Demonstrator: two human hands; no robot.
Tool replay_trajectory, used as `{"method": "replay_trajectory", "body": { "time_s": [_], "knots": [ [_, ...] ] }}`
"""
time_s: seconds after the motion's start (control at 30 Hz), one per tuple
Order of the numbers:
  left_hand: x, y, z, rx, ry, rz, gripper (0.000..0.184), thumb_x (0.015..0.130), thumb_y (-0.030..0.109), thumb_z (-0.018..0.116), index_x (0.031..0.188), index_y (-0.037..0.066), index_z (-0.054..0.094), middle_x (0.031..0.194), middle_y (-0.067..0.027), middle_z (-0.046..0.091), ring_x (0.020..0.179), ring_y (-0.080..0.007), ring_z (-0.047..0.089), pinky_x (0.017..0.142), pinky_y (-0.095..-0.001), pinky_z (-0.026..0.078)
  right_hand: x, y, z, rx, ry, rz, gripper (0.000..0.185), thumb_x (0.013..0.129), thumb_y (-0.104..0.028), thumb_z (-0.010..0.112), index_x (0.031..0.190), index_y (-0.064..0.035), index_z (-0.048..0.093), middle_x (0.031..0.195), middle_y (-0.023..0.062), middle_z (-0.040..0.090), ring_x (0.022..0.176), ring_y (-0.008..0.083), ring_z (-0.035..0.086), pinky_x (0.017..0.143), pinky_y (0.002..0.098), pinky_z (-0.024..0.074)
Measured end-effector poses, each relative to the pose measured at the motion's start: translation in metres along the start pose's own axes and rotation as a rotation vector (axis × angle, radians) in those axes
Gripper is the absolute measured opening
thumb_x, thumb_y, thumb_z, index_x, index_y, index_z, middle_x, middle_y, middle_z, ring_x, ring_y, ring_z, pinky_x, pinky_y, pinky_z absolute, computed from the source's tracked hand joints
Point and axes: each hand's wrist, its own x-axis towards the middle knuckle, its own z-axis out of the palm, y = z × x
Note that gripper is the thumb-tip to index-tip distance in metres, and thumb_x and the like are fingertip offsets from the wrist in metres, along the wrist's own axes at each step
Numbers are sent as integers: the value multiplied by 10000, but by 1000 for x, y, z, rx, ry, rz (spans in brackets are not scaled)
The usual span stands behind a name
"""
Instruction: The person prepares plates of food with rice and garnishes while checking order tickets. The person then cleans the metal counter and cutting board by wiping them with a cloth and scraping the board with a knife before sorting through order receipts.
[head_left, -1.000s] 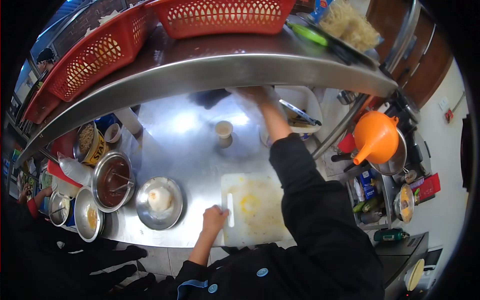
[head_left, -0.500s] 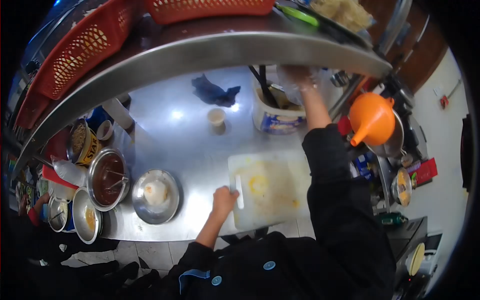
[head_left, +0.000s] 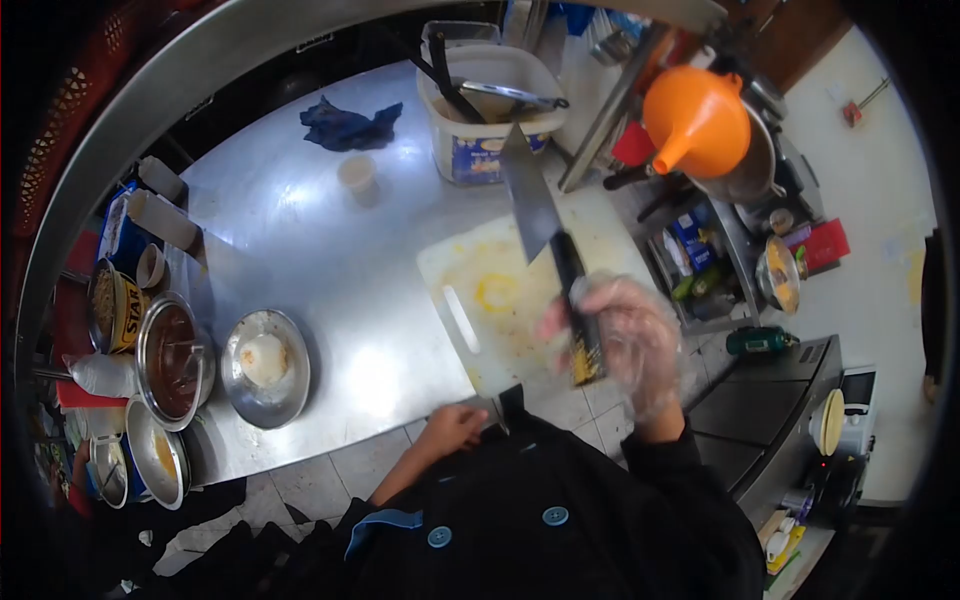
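Note:
My right hand (head_left: 635,345), in a clear plastic glove, grips the black handle of a knife (head_left: 535,200). Its broad blade points up and away, over the white cutting board (head_left: 530,340) with yellow smears. My left hand (head_left: 455,428) is bare, its fingers curled, close to my dark jacket and the board's near left corner; whether anything is in them is hidden. Beyond the board stands a white tub (head_left: 490,140) with a blue label, holding tongs (head_left: 510,94) and black-handled tools.
A metal bowl (head_left: 300,375) with a round white food item (head_left: 264,360) sits left on the steel table (head_left: 330,260). Further left are a pot of brown sauce (head_left: 172,365) and several bowls. A small cup (head_left: 357,175) and dark cloth (head_left: 350,125) lie behind. An orange funnel (head_left: 700,120) hangs right.
My right hand has come out of the tub and back toward me, now with the knife. The left hand has let go of the board's edge and moved nearer my body. The view has shifted.

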Motion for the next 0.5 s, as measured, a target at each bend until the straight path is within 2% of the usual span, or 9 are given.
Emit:
{"method": "replay_trajectory", "body": {
  "time_s": [0.07, 0.13, 0.17, 0.23, 0.27, 0.3, 0.37, 0.43, 0.5],
  "knots": [
    [9, -8, 21, -468, 108, 76, 360, 876, 299, 529, 906, -56, 584, 788, -164, 632, 645, -214, 633, 565, -304, 536, -23, 16, -13, 121, -35, 86, 151, 836, -59, 505, 980, -39, 467, 871, 139, 529, 734, 238, 606, 691, 381, 516],
    [15, -3, 27, -587, 148, 73, 380, 880, 307, 520, 921, -68, 569, 794, -167, 629, 669, -216, 636, 589, -306, 537, -38, 55, -50, -202, -4, 280, 218, 834, -22, 491, 1037, -52, 420, 851, 117, 509, 693, 179, 567, 673, 335, 499],
    [17, 1, 31, -703, 182, 79, 399, 885, 315, 511, 937, -79, 554, 799, -170, 625, 694, -219, 638, 613, -308, 538, -48, 74, -70, -196, -13, 284, 218, 834, -22, 491, 1037, -52, 420, 851, 117, 509, 693, 179, 567, 673, 335, 499],
    [20, -1, 45, -701, 260, 144, 423, 888, 330, 501, 917, -88, 553, 803, -172, 623, 704, -228, 640, 620, -306, 540, -62, 92, -95, -856, -93, 9, 341, 830, 9, 490, 1137, -62, 360, 833, 85, 503, 719, 139, 537, 671, 295, 474],
    [19, -2, 50, -674, 271, 156, 413, 884, 330, 507, 918, -79, 553, 825, -178, 624, 718, -236, 641, 632, -312, 541, -75, 77, -91, -925, -85, -11, 521, 822, 1, 513, 1279, -55, 270, 874, 90, 517, 771, 131, 528, 697, 282, 460],
    [18, -3, 57, -642, 279, 163, 404, 879, 330, 514, 919, -70, 554, 847, -184, 625, 732, -244, 641, 643, -317, 543, -84, 79, -103, -915, -100, -6, 521, 822, 1, 513, 1279, -55, 270, 874, 90, 517, 771, 131, 528, 697, 282, 460],
    [20, -1, 71, -656, 293, 139, 372, 880, 298, 515, 914, -71, 550, 848, -183, 626, 733, -242, 641, 645, -326, 544, -96, 78, -127, -930, -108, -226, 708, 809, -22, 541, 1377, -68, 122, 918, 102, 526, 760, 137, 531, 703, 279, 453],
    [26, -6, 81, -697, 238, 130, 315, 879, 253, 514, 930, -56, 547, 864, -176, 625, 751, -237, 638, 653, -341, 543, -93, 76, -142, -869, -69, -124, 724, 809, -58, 546, 1389, -65, 113, 871, 118, 553, 711, 141, 540, 684, 279, 454],
    [33, -8, 90, -728, 364, 196, 218, 884, 207, 501, 928, 0, 550, 914, -169, 618, 799, -238, 631, 690, -356, 536, -77, 78, -146, -1078, -160, 48, 607, 823, -85, 525, 1356, -78, 234, 720, 136, 549, 653, 170, 560, 634, 304, 456]
  ]
}}
